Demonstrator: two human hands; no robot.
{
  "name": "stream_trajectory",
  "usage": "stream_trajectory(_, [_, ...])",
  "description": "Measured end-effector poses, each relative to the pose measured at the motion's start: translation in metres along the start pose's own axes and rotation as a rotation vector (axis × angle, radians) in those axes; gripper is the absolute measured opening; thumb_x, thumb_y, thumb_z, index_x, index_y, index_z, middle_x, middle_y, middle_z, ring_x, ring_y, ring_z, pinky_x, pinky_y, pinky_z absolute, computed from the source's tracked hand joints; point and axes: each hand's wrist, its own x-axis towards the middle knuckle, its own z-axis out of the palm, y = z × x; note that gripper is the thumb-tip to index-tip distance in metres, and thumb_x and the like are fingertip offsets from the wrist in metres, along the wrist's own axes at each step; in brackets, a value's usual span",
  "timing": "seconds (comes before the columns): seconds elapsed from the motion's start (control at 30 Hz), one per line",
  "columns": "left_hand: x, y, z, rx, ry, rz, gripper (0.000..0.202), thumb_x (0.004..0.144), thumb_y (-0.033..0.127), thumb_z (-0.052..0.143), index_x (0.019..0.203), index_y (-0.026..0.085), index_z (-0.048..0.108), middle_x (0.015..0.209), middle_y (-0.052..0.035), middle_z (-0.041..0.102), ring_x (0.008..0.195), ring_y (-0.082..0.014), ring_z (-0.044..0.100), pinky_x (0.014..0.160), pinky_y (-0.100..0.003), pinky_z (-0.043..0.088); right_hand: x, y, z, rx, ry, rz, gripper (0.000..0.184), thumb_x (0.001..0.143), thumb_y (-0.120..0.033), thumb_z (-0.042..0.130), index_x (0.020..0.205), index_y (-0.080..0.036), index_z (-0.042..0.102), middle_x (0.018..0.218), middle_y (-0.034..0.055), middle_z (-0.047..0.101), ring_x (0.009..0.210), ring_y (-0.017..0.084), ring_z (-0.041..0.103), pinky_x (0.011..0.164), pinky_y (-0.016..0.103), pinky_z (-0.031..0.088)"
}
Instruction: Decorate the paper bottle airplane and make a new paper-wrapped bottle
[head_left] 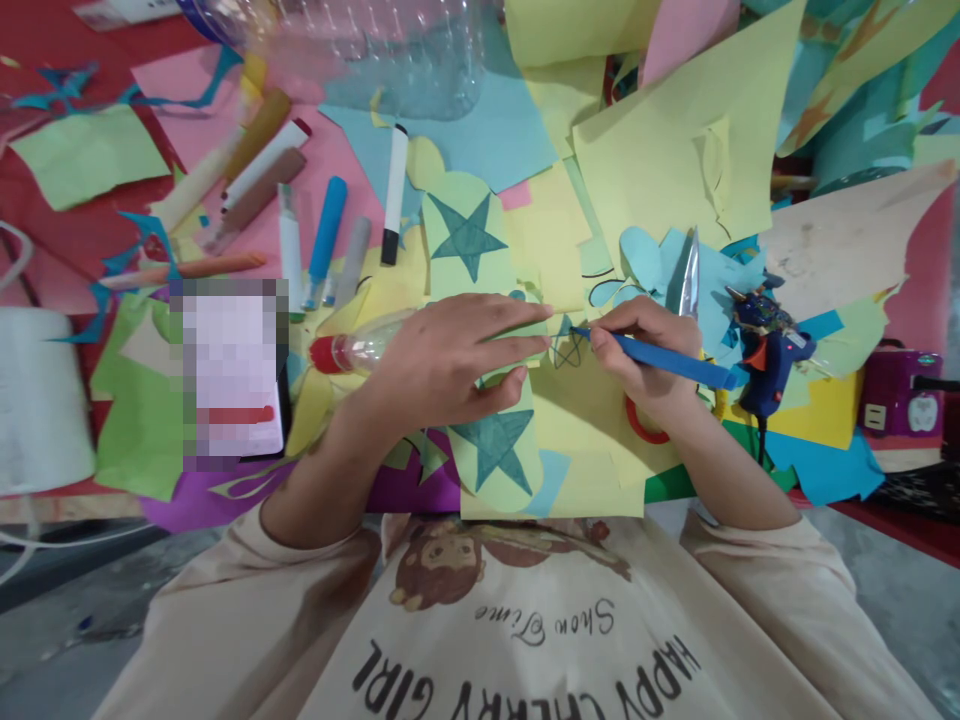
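Note:
My right hand (649,350) is closed round a blue marker (671,360). The marker's tip touches yellow paper (585,430) at a small star outline (568,350). My left hand (457,350) lies flat with fingers stretched out, pressing on the papers left of that outline. Partly under this hand runs a light green paper strip (442,270) bearing a dark green star (470,238) above and another star (499,452) below. A clear plastic bottle with a red cap (324,355) lies beside the left hand, its other end hidden. Scissors (688,275) lie behind the right hand, red handle partly covered.
Several markers (327,230) lie at the upper left, near a phone (236,370) with a blurred screen. A large clear plastic bottle (420,60) lies at the back. On the right are a dark blue glue gun (772,360) and a purple box (902,390). Coloured paper scraps surround everything.

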Motion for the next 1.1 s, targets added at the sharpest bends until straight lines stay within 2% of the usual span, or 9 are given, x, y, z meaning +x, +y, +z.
stream_trajectory(0.17, [0.000,0.000,-0.001,-0.010,-0.026,-0.019,0.030,0.090,0.018,0.052,0.117,0.029,0.059,0.136,-0.0073,0.067,0.111,-0.0275,0.071,0.090,-0.048,0.061,0.000,-0.001,0.000,0.004,-0.008,-0.006,0.021,0.085,-0.023,0.066,0.065,-0.021,0.061,0.057,-0.0045,0.061,0.050,0.008,0.053,0.047,0.022,0.041])
stream_trajectory(0.33, [0.000,0.000,-0.002,0.003,-0.029,-0.013,0.031,0.089,0.017,0.053,0.117,0.029,0.059,0.134,-0.0074,0.068,0.110,-0.0268,0.071,0.090,-0.047,0.062,-0.001,0.003,0.002,0.040,0.082,-0.027,0.009,0.087,-0.026,0.069,0.079,-0.022,0.068,0.069,-0.0025,0.069,0.059,0.011,0.063,0.054,0.023,0.049])
stream_trajectory(0.57, [0.000,0.000,0.000,0.030,0.014,0.016,0.029,0.090,0.016,0.053,0.116,0.026,0.060,0.132,-0.0087,0.069,0.109,-0.0274,0.072,0.088,-0.047,0.062,0.002,0.007,0.006,0.026,0.036,-0.057,0.011,0.090,-0.028,0.068,0.081,-0.022,0.069,0.068,-0.0021,0.068,0.056,0.010,0.061,0.050,0.024,0.048])
stream_trajectory(0.77, [0.001,0.000,0.000,0.034,0.006,0.020,0.029,0.091,0.017,0.053,0.116,0.027,0.062,0.133,-0.0084,0.069,0.108,-0.0268,0.072,0.088,-0.046,0.062,-0.001,0.005,0.002,0.069,0.034,0.019,0.012,0.089,-0.034,0.070,0.083,-0.024,0.070,0.071,-0.0008,0.070,0.060,0.013,0.064,0.053,0.026,0.053])
stream_trajectory(0.97, [0.010,-0.007,-0.002,0.059,-0.022,-0.084,0.025,0.091,0.020,0.052,0.109,0.028,0.069,0.129,-0.0044,0.072,0.105,-0.0245,0.073,0.094,-0.043,0.059,-0.001,0.005,0.000,0.123,0.011,0.043,0.011,0.090,-0.032,0.068,0.096,-0.024,0.069,0.086,0.0001,0.073,0.070,0.013,0.069,0.062,0.026,0.058])
stream_trajectory(1.1, [0.020,-0.013,-0.005,0.114,-0.055,-0.122,0.026,0.095,0.024,0.046,0.104,0.025,0.071,0.126,-0.0032,0.074,0.104,-0.0236,0.073,0.095,-0.042,0.058,0.003,0.008,0.004,0.119,-0.035,-0.008,0.012,0.090,-0.034,0.067,0.093,-0.023,0.069,0.082,0.0002,0.073,0.067,0.013,0.069,0.060,0.026,0.058])
